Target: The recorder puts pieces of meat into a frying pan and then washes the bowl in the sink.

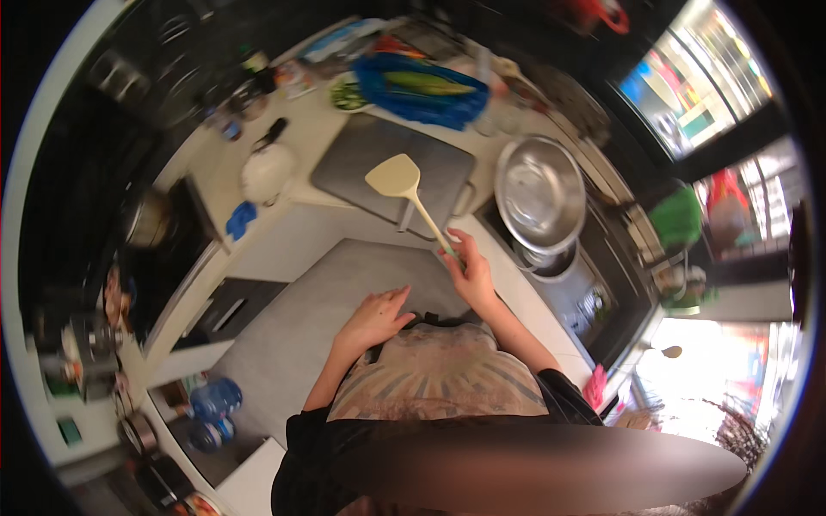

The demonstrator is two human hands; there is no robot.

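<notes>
My right hand (474,271) grips the green handle end of a cream cooking turner (397,177). Its flat blade is raised over a dark grey cutting board (355,151) on the counter. Across the board's near edge lies a knife (405,216), partly hidden behind the turner; only part of its blade shows. My left hand (374,317) is in front of my apron (445,380), fingers apart and holding nothing.
Right of the board, a large steel basin (539,193) sits over the sink (574,309). Behind the board are a blue plastic bag (419,106) with green vegetables and a bowl of cut greens (348,95). A stove (161,238) stands left; water bottles (216,400) are below.
</notes>
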